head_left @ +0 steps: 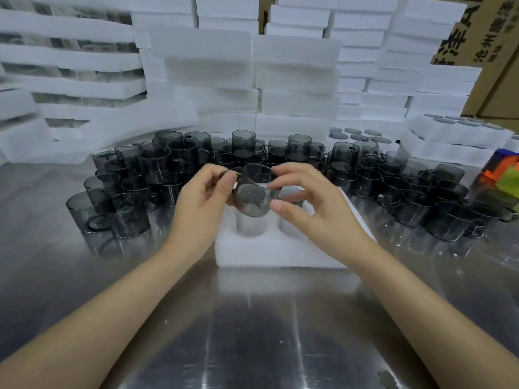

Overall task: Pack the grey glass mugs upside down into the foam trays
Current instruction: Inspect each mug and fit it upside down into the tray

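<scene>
Steel table (261, 332), foam tray (280, 251); left hand (202, 197), right hand (306, 200) pinch tilted grey mug (252, 192): invert fully, centre over pocket (250, 226).

Glossy steel tabletop (252, 332), printed cardboard cartons (495, 49) back right, blurred bright-coloured object (504, 175), perhaps packaging, at right edge.

- I am seeing the raised mug (254, 193) showing a smoky, see-through grey.
- The foam tray (280, 254) beneath it is showing plain white.
- The desk (252, 332) is gleaming silver-grey, streaked with pale reflections.
- The crowd of mugs (407, 197) behind is showing the same dark grey tint.
- The foam stacks (295, 74) are showing white throughout.
- The cardboard boxes (502, 88) are showing brown with dark printed characters.
- An object at the right edge (501, 175) is flashing orange, green and blue.
</scene>
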Available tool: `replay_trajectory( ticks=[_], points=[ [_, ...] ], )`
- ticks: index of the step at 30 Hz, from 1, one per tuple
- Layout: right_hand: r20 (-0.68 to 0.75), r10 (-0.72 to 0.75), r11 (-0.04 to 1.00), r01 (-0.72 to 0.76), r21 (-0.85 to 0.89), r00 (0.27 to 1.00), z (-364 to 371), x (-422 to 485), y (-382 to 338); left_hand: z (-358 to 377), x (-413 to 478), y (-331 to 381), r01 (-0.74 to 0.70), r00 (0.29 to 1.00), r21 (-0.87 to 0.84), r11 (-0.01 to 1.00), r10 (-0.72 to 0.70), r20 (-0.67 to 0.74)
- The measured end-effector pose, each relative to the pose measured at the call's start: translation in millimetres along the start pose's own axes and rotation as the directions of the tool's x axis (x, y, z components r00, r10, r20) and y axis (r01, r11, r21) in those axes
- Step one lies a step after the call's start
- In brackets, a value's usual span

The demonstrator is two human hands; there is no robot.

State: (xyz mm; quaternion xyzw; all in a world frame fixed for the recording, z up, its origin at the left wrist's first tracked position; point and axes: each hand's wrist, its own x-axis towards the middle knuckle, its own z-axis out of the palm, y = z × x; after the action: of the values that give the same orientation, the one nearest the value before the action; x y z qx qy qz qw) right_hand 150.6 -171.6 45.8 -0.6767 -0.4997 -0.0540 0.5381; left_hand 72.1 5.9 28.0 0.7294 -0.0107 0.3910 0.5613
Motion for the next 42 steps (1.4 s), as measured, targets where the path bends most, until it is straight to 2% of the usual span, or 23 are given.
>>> replay_trajectory(
  ticks=[2, 6, 10, 14, 20, 22, 27, 31, 34, 36, 37, 40, 42],
  points=[
    [0.023, -0.014, 1.0, 0.015, -0.008, 1.0, 0.8, -1.1, 0.1, -1.0, 0.5, -2.7, 0.029, 0.997, 0.072, 0.997, -0.034, 0.065],
    [0.105, -0.08, 0.987, 0.094, -0.131, 0.991, 3.6, -2.2, 0.6, -4.8, 2.4, -7.4, 0.046, 0.989, 0.234, 0.971, -0.078, 0.125],
    [0.214, -0.089, 0.938, 0.154, -0.312, 0.973, 5.7, -3.7, 3.4, -5.7, 3.4, -7.9, 0.152, 0.978, 0.147, 0.977, -0.171, 0.123],
    [0.24, -0.177, 0.857, 0.27, -0.44, 0.954, 8.2, -2.9, 4.3, -7.0, 5.1, -9.4, 0.213, 0.97, 0.082, 0.974, -0.221, 0.104],
    [0.32, -0.199, 0.787, 0.346, -0.51, 0.926, 11.0, -3.6, 3.0, -3.3, 3.4, -4.4, 0.295, 0.948, 0.04, 0.955, -0.297, 0.117],
    [0.351, -0.161, 0.804, 0.329, -0.495, 0.923, 11.5, -4.4, 0.7, -0.1, 0.7, -1.9, 0.267, 0.951, 0.094, 0.959, -0.278, 0.135],
    [0.38, 0.013, 0.874, 0.175, -0.454, 0.925, 9.7, -4.1, -4.1, 2.9, -1.2, -0.7, 0.264, 0.944, 0.206, 0.942, -0.296, 0.144],
    [0.46, 0.085, 0.89, 0.14, -0.433, 0.884, 9.4, -1.5, -9.1, 6.2, -1.3, -0.2, 0.299, 0.935, 0.226, 0.927, -0.333, 0.126],
    [0.54, 0.103, 0.806, 0.248, -0.538, 0.835, 6.6, -4.1, -9.2, 8.7, -3.4, 1.4, 0.296, 0.936, 0.243, 0.924, -0.331, 0.119],
    [0.55, 0.109, 0.744, 0.299, -0.598, 0.828, 4.8, -5.0, -8.7, 8.9, -4.2, 2.8, 0.284, 0.94, 0.256, 0.924, -0.321, 0.115],
    [0.548, 0.108, 0.745, 0.298, -0.597, 0.829, 4.9, -5.2, -8.4, 8.6, -4.6, 2.9, 0.277, 0.942, 0.255, 0.926, -0.314, 0.115],
    [0.525, 0.111, 0.863, 0.18, -0.472, 0.844, 3.8, -4.6, -7.3, 7.7, -6.0, -0.1, 0.248, 0.953, 0.254, 0.935, -0.282, 0.11],
    [0.389, 0.108, 0.922, 0.054, -0.382, 0.915, -4.5, -1.9, -6.3, 7.3, -5.4, -3.2, 0.254, 0.954, 0.241, 0.937, -0.283, 0.095]
  ],
)
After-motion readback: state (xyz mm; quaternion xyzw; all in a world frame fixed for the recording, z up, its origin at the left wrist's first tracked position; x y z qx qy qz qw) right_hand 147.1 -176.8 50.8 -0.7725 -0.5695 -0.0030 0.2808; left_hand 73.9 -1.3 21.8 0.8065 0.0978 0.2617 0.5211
